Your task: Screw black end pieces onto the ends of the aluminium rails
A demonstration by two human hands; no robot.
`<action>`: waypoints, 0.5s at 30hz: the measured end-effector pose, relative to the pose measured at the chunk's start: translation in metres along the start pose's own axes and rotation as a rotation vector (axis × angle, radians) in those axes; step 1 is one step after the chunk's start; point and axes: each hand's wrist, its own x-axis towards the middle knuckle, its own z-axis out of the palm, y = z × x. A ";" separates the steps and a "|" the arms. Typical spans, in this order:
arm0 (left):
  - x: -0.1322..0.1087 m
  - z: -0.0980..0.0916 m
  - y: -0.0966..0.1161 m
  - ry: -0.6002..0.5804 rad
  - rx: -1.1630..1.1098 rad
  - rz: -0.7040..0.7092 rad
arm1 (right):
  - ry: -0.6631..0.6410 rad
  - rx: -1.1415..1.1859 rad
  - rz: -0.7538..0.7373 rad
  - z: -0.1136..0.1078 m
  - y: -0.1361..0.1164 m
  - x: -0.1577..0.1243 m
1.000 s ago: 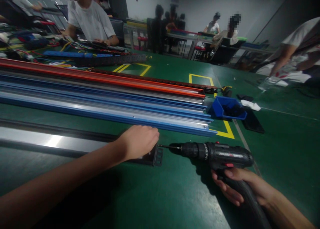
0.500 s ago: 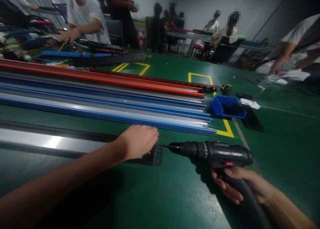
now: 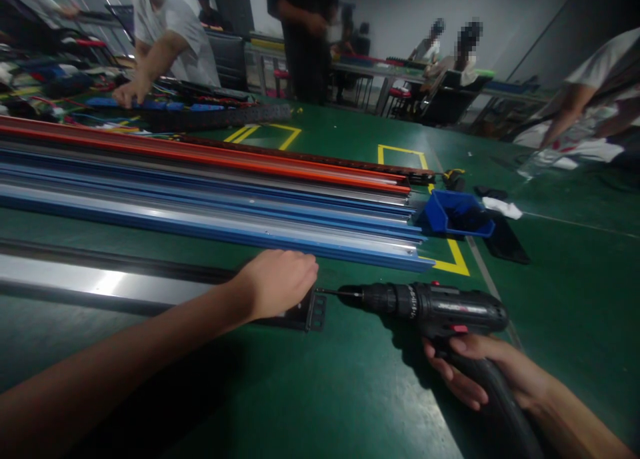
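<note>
A long black channel [image 3: 115, 279] with a bright metal inside lies along the left of the green table. My left hand [image 3: 280, 282] is closed over its right end, fingers curled out of sight on the far side. Just past the hand sticks out a slotted black end bracket [image 3: 317, 313]. My right hand [image 3: 465, 369] grips a black cordless drill [image 3: 450, 307] by the handle, the drill lying level and pointing left. Its long thin bit [image 3: 330, 291] reaches the channel's end beside my left fingers; the exact contact point is hidden.
Blue rails [image 3: 300, 225] and an orange rail [image 3: 250, 161] lie lengthwise beyond the channel. A blue bin [image 3: 457, 213] with dark contents stands near their right ends, beside a tape measure [image 3: 454, 179]. Across the table a person in white [image 3: 173, 42] handles power strips and wires.
Both my hands, the drill and the channel stay nearly still. In the background, a person in black has shifted right, and the person in white has moved a hand onto the blue strip.
</note>
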 end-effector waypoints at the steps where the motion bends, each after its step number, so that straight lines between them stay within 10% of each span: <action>1: 0.000 0.000 0.000 -0.001 0.000 0.001 | 0.000 0.003 0.001 0.000 0.000 0.000; 15: -0.002 0.007 -0.004 0.026 0.004 -0.008 | 0.004 -0.005 0.001 0.000 0.000 0.000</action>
